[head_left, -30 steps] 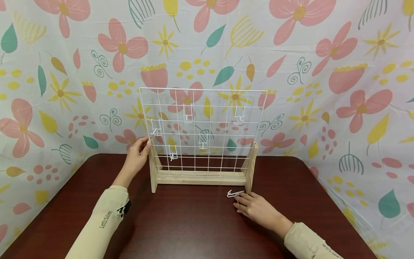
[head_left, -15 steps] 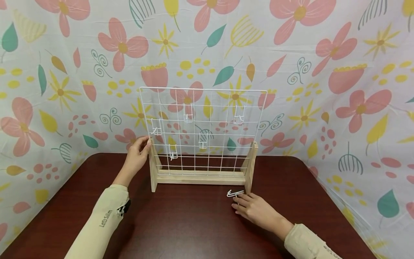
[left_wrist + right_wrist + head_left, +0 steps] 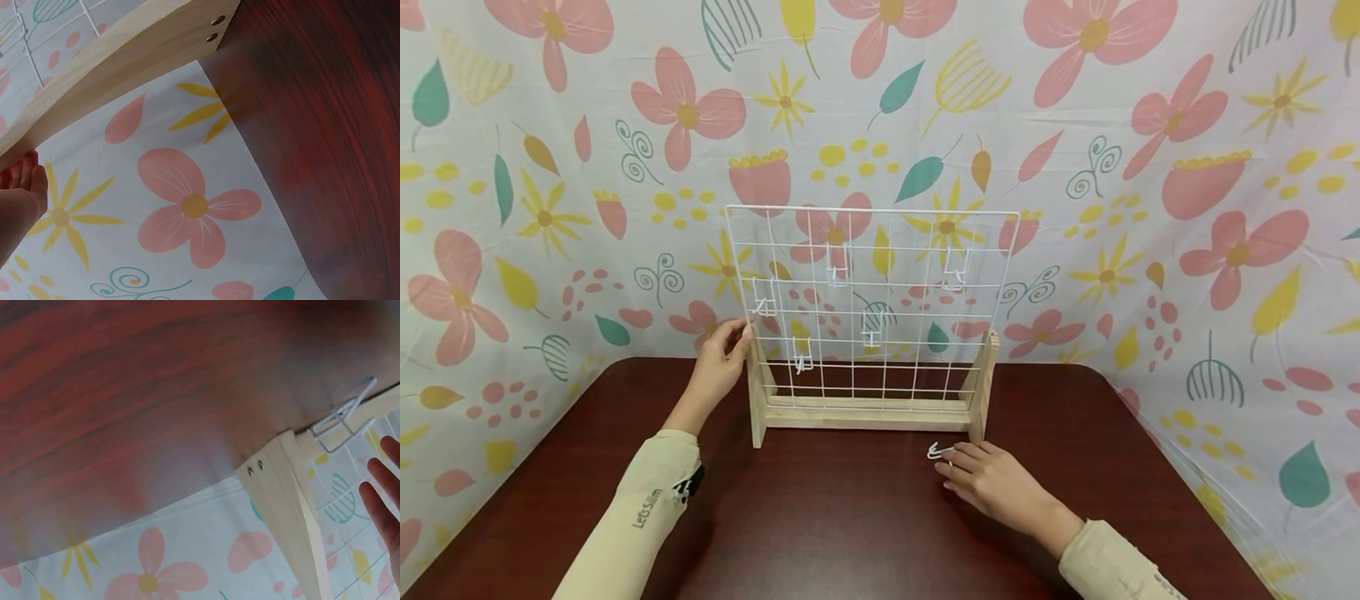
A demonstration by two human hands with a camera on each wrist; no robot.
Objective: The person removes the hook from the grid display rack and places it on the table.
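A white wire grid (image 3: 872,209) stands upright in a pale wooden stand (image 3: 865,422). At the left end, my left hand (image 3: 718,360) pinches the top of the wooden side post (image 3: 112,69) between thumb and fingers. Beside the foot of the right post a loose white wire hook (image 3: 934,452) lies on the table. My right hand (image 3: 1003,487) hovers low over it, covering part of it in the head view. The right wrist view has the fingers (image 3: 378,506) extended and apart, with the wire hook (image 3: 340,416) in sight beyond them.
Several white hooks hang on the grid, among them one at upper right (image 3: 954,279) and one at lower left (image 3: 803,364). The dark red-brown table (image 3: 842,508) ends at a floral cloth (image 3: 1150,167) behind and at the sides.
My right hand has shifted slightly left, so its fingers now cover more of the loose hook. The left hand keeps its place on the post.
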